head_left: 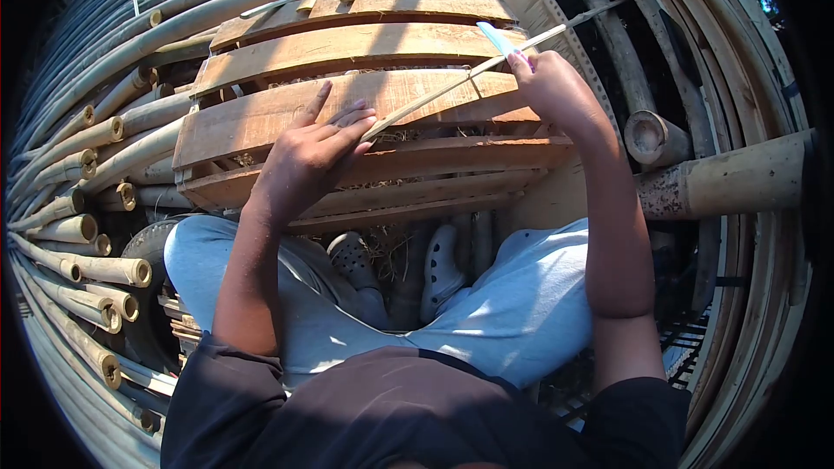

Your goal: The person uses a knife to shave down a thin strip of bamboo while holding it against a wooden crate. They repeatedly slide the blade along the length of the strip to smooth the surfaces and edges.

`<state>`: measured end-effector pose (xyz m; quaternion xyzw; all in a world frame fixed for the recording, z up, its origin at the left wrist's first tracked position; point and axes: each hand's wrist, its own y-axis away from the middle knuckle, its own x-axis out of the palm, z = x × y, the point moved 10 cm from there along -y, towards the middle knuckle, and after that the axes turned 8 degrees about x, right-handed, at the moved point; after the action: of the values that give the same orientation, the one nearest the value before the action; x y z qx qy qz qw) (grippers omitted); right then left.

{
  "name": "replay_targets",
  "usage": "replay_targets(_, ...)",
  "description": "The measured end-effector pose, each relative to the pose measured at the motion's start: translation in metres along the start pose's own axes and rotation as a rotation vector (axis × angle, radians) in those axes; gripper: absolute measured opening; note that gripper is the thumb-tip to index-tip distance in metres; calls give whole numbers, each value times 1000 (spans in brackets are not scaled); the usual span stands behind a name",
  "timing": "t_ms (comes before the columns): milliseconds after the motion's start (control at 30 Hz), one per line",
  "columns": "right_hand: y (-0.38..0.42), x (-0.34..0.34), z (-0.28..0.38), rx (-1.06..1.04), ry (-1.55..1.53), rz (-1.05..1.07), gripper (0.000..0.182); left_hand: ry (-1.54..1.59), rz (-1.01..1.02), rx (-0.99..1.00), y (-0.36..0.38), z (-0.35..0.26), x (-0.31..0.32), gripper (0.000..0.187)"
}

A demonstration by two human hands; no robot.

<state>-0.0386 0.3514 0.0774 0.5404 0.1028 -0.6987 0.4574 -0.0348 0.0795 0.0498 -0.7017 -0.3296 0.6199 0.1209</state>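
Left hand (314, 149): fingers extended, pressing the near end of a bamboo strip (452, 85) onto a wooden pallet (287, 117). Right hand (552, 87): closed around the strip and a blue-handled knife (497, 37), blade hidden behind the fingers. Strip: long axis runs diagonally, lower left to upper right, far tip thin and hard to follow. Bamboo poles (87, 230) stacked left, ends cut off at the frame edge
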Motion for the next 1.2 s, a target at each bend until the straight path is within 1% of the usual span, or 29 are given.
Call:
replay_targets(67,13,31,18,-237,198,5,48,19,-19,-5,-2,3,-2,32)
replay_targets(100,35,40,27,-216,96,80,48,29,-21,1,-1,2,-1,32)
replay_targets(133,23,40,25,-332,182,-17,51,41,-20,12,-1,1,-1,31)
replay_targets(200,-1,23,11,-166,99,58,52,56,-23,-4,-1,4,0,30)
replay_targets(233,-9,4,9,-157,76,-100,53,65,-33,-25,0,6,0,29)
replay_targets(267,-13,1,0,-82,16,-75,52,71,-32,-29,1,4,1,29)
replay_targets(333,9,30,21,-278,193,6,50,59,-17,-22,-1,5,0,28)
replay_targets(367,22,53,22,-295,66,62,48,49,-54,16,-3,-1,-5,28)
replay_targets(400,37,43,38,-435,222,-166,49,40,-60,20,-4,-1,-7,28)
replay_targets(467,22,36,22,-183,38,156,51,67,-68,-5,-4,1,-6,27)
replay_targets(500,-1,18,16,-200,156,4,52,74,-42,-43,-1,5,-3,27)
replay_targets(533,-8,5,5,-65,122,-53,52,79,-45,-43,-1,4,-2,27)
replay_targets(600,-7,23,7,-186,98,-68,50,86,-49,-40,-3,4,-4,27)
replay_targets(633,22,43,26,-327,116,-28,47,77,-55,-42,-3,5,-7,27)
replay_targets(667,41,52,31,-367,152,-139,46,96,-35,-30,-2,3,-6,28)
replay_targets(733,39,45,34,-355,218,-104,48,119,-9,-11,-3,2,-3,29)
replay_targets(800,15,32,19,-131,76,140,51,81,-56,-51,-2,4,-6,27)
replay_targets(833,7,6,19,-172,139,-127,52,87,-54,-57,0,4,-4,27)
replay_targets(867,0,3,9,-93,146,-116,50,105,-56,-61,0,6,-4,27)
replay_targets(933,19,36,26,-314,130,-64,47,113,-63,-59,-2,8,-6,27)
replay_targets(967,38,55,32,-318,112,17,45,119,-39,-43,-2,5,-5,28)
replay_targets(1000,46,51,36,-465,180,-185,43,127,-11,-25,-2,3,-3,29)
replay_targets(1067,31,40,29,-231,67,134,46,122,-10,-37,-1,6,0,28)
replay_targets(1100,8,18,20,-247,164,-137,49,128,-47,-48,-2,8,-1,28)
replay_targets(1133,5,4,14,-147,239,-221,50,134,-84,-63,-1,9,-4,27)
replay_targets(1200,15,24,21,-277,180,-169,49,111,-68,-53,-2,6,-4,27)
